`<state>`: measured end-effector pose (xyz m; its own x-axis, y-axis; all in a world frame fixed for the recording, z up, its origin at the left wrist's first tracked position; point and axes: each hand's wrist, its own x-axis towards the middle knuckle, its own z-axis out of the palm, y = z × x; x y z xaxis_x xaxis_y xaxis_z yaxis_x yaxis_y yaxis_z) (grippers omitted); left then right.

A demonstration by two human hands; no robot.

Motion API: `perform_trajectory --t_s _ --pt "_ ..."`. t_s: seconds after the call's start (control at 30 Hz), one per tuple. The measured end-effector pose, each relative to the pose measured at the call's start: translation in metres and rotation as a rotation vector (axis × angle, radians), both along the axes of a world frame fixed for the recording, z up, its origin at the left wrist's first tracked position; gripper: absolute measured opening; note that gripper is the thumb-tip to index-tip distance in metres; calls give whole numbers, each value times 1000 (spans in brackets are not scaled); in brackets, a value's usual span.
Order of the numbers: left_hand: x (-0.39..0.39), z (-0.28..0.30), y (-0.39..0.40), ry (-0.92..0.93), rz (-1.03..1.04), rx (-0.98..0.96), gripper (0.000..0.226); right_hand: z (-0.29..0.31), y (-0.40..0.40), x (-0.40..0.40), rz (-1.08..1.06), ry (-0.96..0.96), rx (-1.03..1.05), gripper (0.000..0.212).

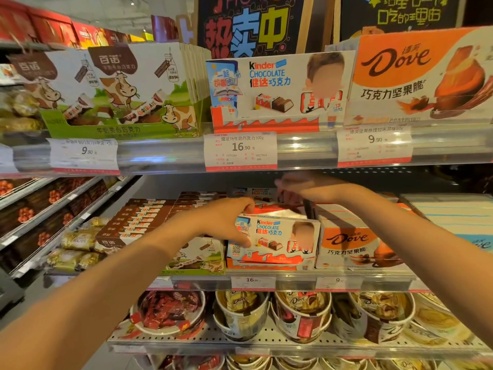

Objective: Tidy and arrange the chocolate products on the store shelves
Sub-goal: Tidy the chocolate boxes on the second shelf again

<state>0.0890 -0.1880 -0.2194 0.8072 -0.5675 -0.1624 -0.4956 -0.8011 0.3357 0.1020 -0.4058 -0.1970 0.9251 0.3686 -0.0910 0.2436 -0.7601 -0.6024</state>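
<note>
On the middle shelf a white and red Kinder chocolate box [277,237] stands facing out. My left hand [226,222] grips its left end, thumb on the front, fingers over the top. My right hand [301,189] is blurred and reaches deeper above the row, fingers around a thin dark item that I cannot identify. To the right of the Kinder box sits an orange Dove box [352,241]. Brown chocolate bar boxes [138,220] and a cow-print carton [200,255] lie to the left.
The upper shelf carries a cow-print display carton [120,89], a Kinder display box [277,86] and a Dove display box [421,76], with price tags [240,150] on the rail. Dove tubs [301,313] fill the lower shelf. Gold-wrapped sweets [77,247] sit at left.
</note>
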Motion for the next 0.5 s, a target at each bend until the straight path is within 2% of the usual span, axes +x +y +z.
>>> perform_trajectory --t_s 0.07,0.2,0.3,0.4,0.5 --pt "1 -1 0 -5 0 19 65 -4 -2 17 -78 -125 -77 40" --pt "2 -1 0 -7 -30 14 51 -17 11 37 4 14 -296 77" --pt "1 -4 2 5 -31 -39 43 -20 18 46 -8 49 -351 77" --pt "-3 -5 4 -36 -32 -89 30 -26 16 49 15 61 -303 84" --pt "-5 -6 6 -146 -45 -69 27 -27 10 55 -1 45 -66 72"
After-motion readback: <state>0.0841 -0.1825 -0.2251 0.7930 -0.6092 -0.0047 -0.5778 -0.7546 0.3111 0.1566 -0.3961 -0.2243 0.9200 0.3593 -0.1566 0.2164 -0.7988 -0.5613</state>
